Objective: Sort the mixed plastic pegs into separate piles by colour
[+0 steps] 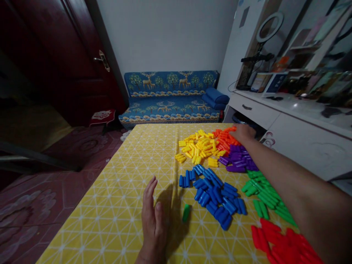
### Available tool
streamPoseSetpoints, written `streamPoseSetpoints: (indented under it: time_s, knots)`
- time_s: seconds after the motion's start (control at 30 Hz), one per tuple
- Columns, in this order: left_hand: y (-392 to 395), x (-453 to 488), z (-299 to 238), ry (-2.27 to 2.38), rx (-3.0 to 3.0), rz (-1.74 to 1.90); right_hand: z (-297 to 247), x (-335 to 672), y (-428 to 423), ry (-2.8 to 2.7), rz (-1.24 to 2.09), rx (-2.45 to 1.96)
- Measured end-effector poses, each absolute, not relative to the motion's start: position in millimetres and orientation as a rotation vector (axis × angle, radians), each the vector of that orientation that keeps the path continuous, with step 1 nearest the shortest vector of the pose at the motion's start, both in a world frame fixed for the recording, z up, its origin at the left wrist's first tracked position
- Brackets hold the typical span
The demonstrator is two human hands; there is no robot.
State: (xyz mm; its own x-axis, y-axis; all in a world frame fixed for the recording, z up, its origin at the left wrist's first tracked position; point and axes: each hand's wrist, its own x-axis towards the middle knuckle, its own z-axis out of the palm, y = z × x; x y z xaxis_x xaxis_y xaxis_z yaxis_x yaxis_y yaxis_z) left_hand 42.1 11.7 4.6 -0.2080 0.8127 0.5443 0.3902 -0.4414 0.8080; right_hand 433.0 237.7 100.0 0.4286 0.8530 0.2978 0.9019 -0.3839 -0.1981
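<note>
My left hand [152, 216] is open over the near part of the table, its thumb apart from the straight fingers and nothing in it. To its right a single small green plastic piece [186, 212] lies by itself. My right hand [243, 132] reaches to the far right edge of the table, fingers closed on an orange plastic piece at the edge of the orange pile [224, 137]; the fingertips are partly hidden. Close by lie a yellow pile [199, 146] and a purple pile [239, 159]. Blue pieces [214, 192] are heaped in the middle.
Under my right forearm are green pieces [262, 190] and red pieces [283, 240]. A yellow patterned cloth [115, 205] covers the table. Beyond stand a blue sofa [167, 104], a small stool [103, 115] and a cluttered white dresser [305, 128] at right.
</note>
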Motion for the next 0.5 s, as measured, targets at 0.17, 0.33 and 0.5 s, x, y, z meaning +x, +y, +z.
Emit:
streamPoseSetpoints:
  time_s: [0.17, 0.33, 0.5]
  knots:
    - [12, 42, 3, 1.434, 1.689, 1.645, 82, 435, 257, -1.574, -0.086, -2.554]
    - [13, 42, -1, 1.43, 1.703, 1.625, 71, 429, 255, -1.618, -0.029, -2.595]
    - [16, 42, -4, 1.434, 1.703, 1.605, 74, 424, 241, -1.664, 0.024, -2.518]
